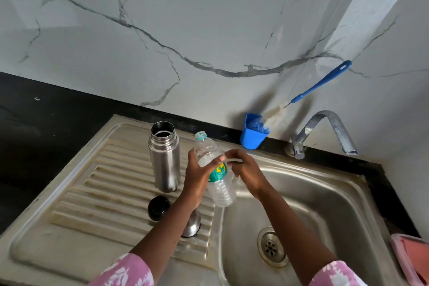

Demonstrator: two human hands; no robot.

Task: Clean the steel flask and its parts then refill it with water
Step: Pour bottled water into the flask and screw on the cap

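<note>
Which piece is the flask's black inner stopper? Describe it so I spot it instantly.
Start at the ribbed steel drainboard left of the sink basin. The open steel flask stands on it; the stopper lies just in front, beside the shiny steel cap. It alone is black.

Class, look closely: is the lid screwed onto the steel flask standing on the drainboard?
No, the steel flask stands open-mouthed, and its black stopper lies apart on the drainboard.

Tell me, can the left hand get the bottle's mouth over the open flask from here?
Probably yes. The left hand holds the bottle just right of the upright flask, whose mouth is uncovered, with nothing between them.
</note>
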